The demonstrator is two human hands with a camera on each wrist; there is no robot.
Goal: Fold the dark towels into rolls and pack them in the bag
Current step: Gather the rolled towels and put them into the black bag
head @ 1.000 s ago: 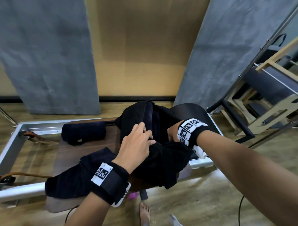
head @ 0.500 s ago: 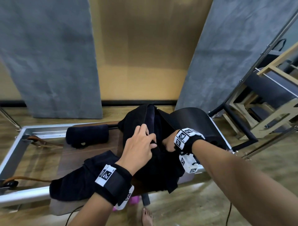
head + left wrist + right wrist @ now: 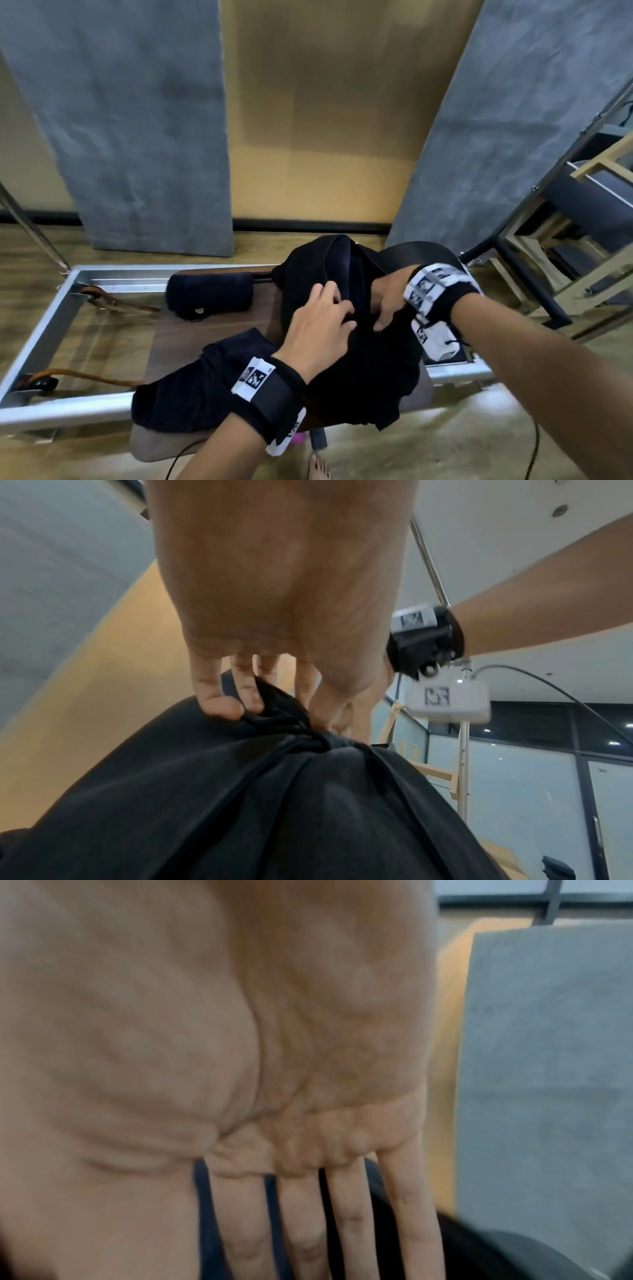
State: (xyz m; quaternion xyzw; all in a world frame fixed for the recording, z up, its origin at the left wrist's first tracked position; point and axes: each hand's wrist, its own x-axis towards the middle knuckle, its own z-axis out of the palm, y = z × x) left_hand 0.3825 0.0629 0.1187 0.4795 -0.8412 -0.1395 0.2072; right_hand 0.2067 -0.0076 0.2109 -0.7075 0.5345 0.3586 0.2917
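At the centre of the head view, the left hand (image 3: 320,330) pinches a bunched fold of the soft black fabric bag (image 3: 359,359). The right hand (image 3: 388,301) reaches into its opening, fingers (image 3: 349,1218) straight. A rolled dark towel (image 3: 209,296) lies left of the bag, an unrolled dark towel (image 3: 191,394) at lower left.

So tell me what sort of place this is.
Probably a Pilates or fitness studio: a metal-framed reformer bed with leather straps, wooden apparatus to the right, and grey mats leaning on the wall.
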